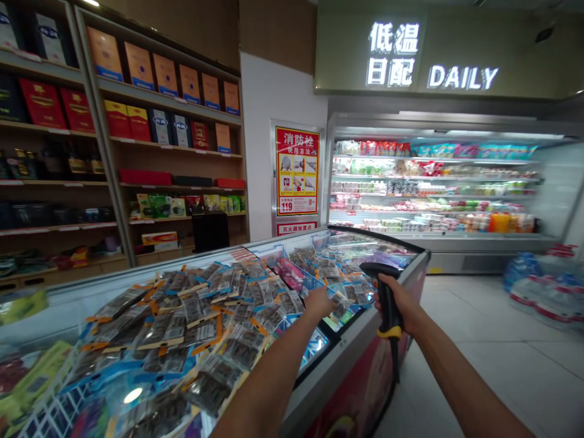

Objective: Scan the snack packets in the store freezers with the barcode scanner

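My right hand (398, 304) is wrapped around the grip of a black handheld barcode scanner (389, 303) with a yellow collar, and a dark cable hangs from its base. The scanner is raised near the right edge of a chest freezer (356, 336). My left hand (320, 302) reaches out over the freezer, at small clear packets (331, 267) with blue and orange edges. Its fingers point away and are blurred, so whether they grip a packet does not show. A larger heap of similar dark-filled packets (196, 310) covers the freezer's left part.
Pink packages (292, 274) lie by a blue wire basket (310, 280). Shelves of boxes (171, 76) stand behind on the left. A lit refrigerated display (433, 176) is at the back right. Bundled water bottles (542, 286) sit on the floor.
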{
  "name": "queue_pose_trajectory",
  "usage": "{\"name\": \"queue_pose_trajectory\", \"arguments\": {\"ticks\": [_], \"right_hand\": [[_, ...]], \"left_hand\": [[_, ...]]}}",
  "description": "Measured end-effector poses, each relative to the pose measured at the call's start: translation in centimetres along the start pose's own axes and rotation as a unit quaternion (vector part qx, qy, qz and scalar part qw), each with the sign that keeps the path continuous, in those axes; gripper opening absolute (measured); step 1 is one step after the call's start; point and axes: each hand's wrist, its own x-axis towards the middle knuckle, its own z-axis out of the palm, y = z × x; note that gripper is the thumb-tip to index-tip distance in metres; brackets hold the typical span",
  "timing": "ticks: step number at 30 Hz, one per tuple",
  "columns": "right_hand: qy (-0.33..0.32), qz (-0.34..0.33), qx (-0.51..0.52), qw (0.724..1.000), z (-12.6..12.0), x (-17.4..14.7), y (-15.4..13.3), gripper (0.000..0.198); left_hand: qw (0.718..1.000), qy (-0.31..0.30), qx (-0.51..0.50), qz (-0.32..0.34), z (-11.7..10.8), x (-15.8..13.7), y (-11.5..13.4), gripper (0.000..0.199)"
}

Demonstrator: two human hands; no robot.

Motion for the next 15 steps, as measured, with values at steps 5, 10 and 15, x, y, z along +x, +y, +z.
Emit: {"name": "queue_pose_trajectory", "arguments": {"ticks": [5,10,15], "right_hand": [[0.006,-0.010,-0.002,1.000,-0.4,0.2,0.0,0.021],[-0.002,0.001,-0.012,1.000,0.4,0.3,0.2,0.022],[-0.047,0.004,-0.031,0.998,2.8,0.2,0.6,0.021]], "left_hand": [[0.999,-0.013,-0.045,-0.018,2.2,0.3,-1.4,0.046],[0.993,-0.014,-0.095,-0.075,1.1,2.8,-1.1,0.034],[0.953,0.032,-0.264,-0.148,-2.4,5.1,0.1,0.030]]}}
